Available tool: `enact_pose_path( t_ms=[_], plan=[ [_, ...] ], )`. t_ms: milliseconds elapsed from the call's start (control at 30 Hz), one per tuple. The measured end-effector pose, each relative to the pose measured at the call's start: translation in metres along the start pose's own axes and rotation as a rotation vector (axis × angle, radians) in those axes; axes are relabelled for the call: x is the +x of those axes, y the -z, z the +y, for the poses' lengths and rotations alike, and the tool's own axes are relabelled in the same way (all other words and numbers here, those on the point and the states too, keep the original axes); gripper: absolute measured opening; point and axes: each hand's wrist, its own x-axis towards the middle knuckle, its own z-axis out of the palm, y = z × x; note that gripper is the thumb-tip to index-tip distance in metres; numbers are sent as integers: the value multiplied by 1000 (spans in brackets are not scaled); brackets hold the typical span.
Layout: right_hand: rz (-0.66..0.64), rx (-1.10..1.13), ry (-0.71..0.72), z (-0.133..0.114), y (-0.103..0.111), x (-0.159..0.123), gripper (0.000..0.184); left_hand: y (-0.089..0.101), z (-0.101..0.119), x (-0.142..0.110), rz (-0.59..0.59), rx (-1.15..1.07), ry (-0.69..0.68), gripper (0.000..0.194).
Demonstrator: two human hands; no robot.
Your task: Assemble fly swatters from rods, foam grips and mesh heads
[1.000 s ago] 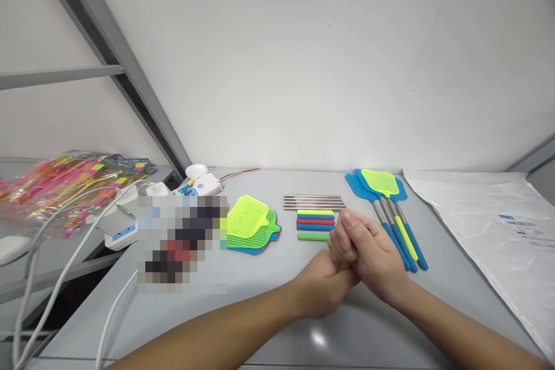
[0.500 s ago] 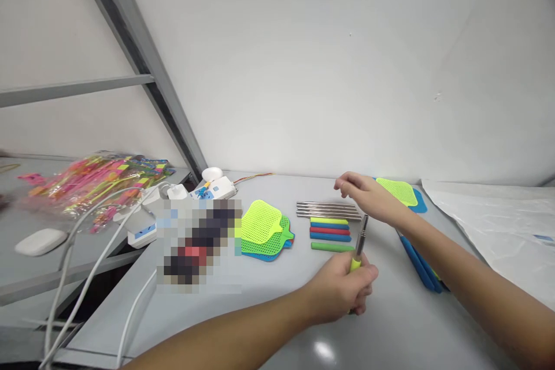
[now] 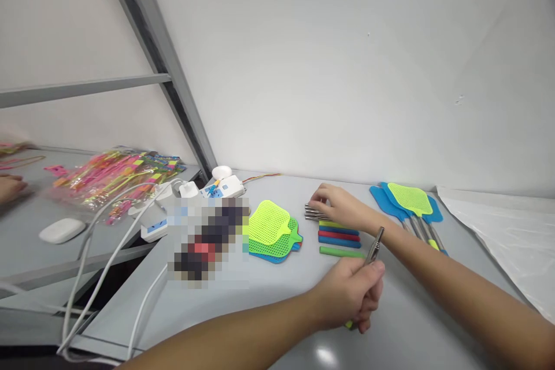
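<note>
Grey table (image 3: 416, 329): parts are being carried.
Mesh heads (image 3: 271, 224): are being supported, overlapping.
Coloured tubes (image 3: 339, 235): are being carried, parallel.
Metal rods (image 3: 315, 217): are being carried behind tubes.
Assembled swatters (image 3: 410, 199): are being supported, overlapping, beside white sheet (image 3: 489, 231).

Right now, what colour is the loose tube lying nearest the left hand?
That tube is green; it shows best in the head view.

The person's two hands, clasped together a second ago, now apart, the left hand (image 3: 351, 289) tipping its slender silver metal rod (image 3: 375, 247) further over, the right hand (image 3: 336, 205) lowered to the row of thin silver metal rods (image 3: 311, 213), a co-worker's hand (image 3: 11, 186) newly showing far left.
</note>
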Motion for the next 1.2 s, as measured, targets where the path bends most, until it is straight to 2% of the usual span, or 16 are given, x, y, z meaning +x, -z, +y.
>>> enact_pose_path(
  t_ms=[100, 200, 400, 567, 633, 733, 867, 933, 1000, 1100, 1200],
  plan=[
    [-24, 0, 7, -22, -16, 12, 46, 1, 0, -1, -50, -17, -67, 46],
    [-57, 3, -19, -32, -33, 32, 61, 2, -1, 0, -82, -30, -99, 49],
    [-171, 134, -82, -26, -53, 62, 46, 4, -3, 1, -73, -83, -136, 46],
    [-141, 385, -156, -23, -41, 55, 36, 5, -2, 1, -96, -78, -167, 43],
    [-68, 507, -194, -22, -29, 45, 35, 6, -3, 1, -102, -90, -174, 42],
    [115, 657, -246, -17, -7, 24, 36, 7, -4, 2, -92, -101, -158, 43],
    [435, 919, -292, -4, 15, -17, 32, 8, -6, 4, -47, -109, -140, 45],
    [607, 1100, -299, 0, 18, -39, 32, 8, -6, 5, -18, -106, -134, 45],
    [720, 1226, -293, -1, 16, -58, 32, 8, -7, 6, 9, -97, -116, 46],
    [830, 1336, -296, -8, 8, -76, 31, 8, -7, 8, 32, -70, -76, 48],
    [872, 1393, -275, -18, 2, -83, 29, 8, -6, 9, 28, -30, -47, 50]
  ],
)
